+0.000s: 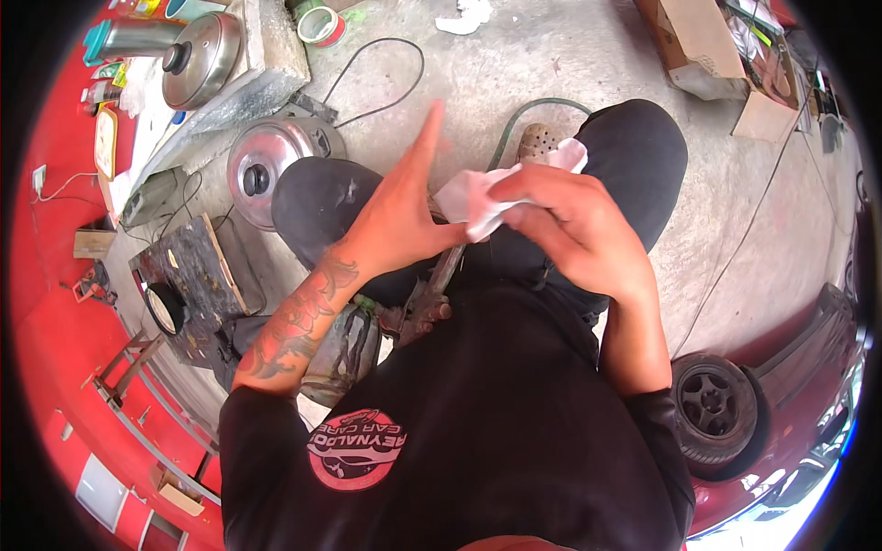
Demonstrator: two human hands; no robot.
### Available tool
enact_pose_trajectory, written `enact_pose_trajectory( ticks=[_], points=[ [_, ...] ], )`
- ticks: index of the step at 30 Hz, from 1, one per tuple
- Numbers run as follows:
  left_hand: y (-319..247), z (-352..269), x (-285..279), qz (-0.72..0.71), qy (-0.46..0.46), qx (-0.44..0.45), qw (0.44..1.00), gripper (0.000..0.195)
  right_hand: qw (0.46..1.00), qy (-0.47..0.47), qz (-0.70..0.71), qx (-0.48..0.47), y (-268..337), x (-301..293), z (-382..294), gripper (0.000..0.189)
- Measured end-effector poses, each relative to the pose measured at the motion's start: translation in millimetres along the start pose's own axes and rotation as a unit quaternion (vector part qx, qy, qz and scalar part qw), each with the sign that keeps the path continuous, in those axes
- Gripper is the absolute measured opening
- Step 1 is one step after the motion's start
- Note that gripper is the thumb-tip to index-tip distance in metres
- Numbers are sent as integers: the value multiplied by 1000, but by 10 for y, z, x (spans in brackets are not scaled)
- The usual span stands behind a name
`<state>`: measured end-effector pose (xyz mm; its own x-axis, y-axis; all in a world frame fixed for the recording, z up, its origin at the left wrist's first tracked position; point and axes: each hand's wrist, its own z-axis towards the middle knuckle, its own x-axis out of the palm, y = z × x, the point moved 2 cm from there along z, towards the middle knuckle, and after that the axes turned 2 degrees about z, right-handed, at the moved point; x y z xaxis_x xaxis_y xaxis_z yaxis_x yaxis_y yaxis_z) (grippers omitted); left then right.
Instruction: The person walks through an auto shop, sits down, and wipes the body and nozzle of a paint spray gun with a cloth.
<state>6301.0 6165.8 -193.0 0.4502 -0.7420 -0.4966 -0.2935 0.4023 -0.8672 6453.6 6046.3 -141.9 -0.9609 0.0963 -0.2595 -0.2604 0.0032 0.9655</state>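
Note:
A crumpled white tissue or thin cloth (482,200) is pinched between the thumb and fingers of my right hand (579,227), held above my lap. Opposite it, my left hand (406,213) is spread with straight fingers pointing away from me. Its thumb reaches the lower edge of the white piece; whether it touches is blurred. Below my hands, a worn metal rod with a valve-like fitting (424,313) runs between my legs, partly hidden by my left wrist. Beside that fitting is a scuffed greenish container (344,351), mostly covered by my arm and shirt.
A lidded metal pot (258,169) stands by my left knee. Another lidded pot (203,62) sits on a concrete ledge (275,62). A green hose (510,124) and black cable (420,62) cross the floor. Cardboard boxes (710,48) and a car wheel (713,406) are right.

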Motion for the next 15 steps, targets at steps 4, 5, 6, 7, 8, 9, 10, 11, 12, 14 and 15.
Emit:
enact_pose_trajectory(
  ticks=[4, 5, 6, 7, 8, 9, 10, 11, 12, 14, 15],
  points=[
    [95, -10, -160, 36, 47, 136, 989, 58, 998, 50, 23, 20, -132, 90, 222, 38],
    [113, -37, -208, -27, 16, 102, 994, 43, 998, 50, 22, 20, -177, 58, 268, 38],
    [124, -57, -237, -90, -16, 67, 994, 28, 991, 48, 91, 85, -263, 29, 303, 47],
    [118, -73, -239, -91, -16, 67, 993, 28, 975, 46, 160, 150, -349, 12, 338, 56],
    [125, -88, -254, -173, -54, 50, 982, 24, 984, 49, 86, 149, -415, 11, 388, 72],
    [141, -93, -257, -254, -89, 32, 963, 21, 984, 47, 87, 150, -528, 39, 432, 72],
    [182, -96, -250, -299, -91, 21, 950, 22, 997, 61, 20, 33, -611, 95, 480, 72],
    [192, -89, -243, -299, -90, 22, 950, 22, 993, 74, -48, -83, -674, 163, 484, 72],
    [218, -92, -244, -385, -91, 16, 918, 24, 984, 66, -124, -107, -670, 238, 505, 65],
    [300, -95, -247, -468, -92, 9, 879, 25, 990, 131, 22, 57, -683, 191, 511, 55],
    [377, -103, -272, -519, -123, 5, 846, 27, 944, 187, 166, 217, -693, 193, 492, 46]
  ],
)
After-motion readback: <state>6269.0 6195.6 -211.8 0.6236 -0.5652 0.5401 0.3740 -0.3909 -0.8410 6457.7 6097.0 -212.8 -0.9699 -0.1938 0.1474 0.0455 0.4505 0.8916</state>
